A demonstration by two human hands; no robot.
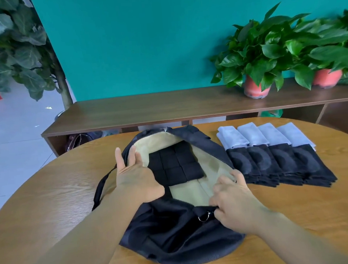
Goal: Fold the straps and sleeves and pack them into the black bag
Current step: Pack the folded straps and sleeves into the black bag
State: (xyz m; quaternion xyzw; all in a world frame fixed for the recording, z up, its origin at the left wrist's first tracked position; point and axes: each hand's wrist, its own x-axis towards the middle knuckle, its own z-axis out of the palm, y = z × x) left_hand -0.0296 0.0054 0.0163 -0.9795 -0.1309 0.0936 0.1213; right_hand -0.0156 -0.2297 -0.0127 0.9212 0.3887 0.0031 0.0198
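Note:
The black bag point(177, 235) lies open on the round wooden table point(60, 203), showing its cream lining point(194, 192). Several folded black pieces point(173, 165) lie side by side inside it. My left hand point(135, 176) rests at the bag's left rim with straight fingers, holding the opening apart. My right hand point(230, 202) grips the bag's right rim near a metal ring point(204, 217). To the right of the bag, a row of folded black sleeves point(284, 164) lies on the table with folded pale blue pieces point(265, 134) behind them.
The bag's black strap point(100, 187) trails off to the left. A dark wooden shelf point(167, 105) stands behind the table with two potted plants point(255, 63) on its right end. A big leafy plant point(16, 50) stands at far left.

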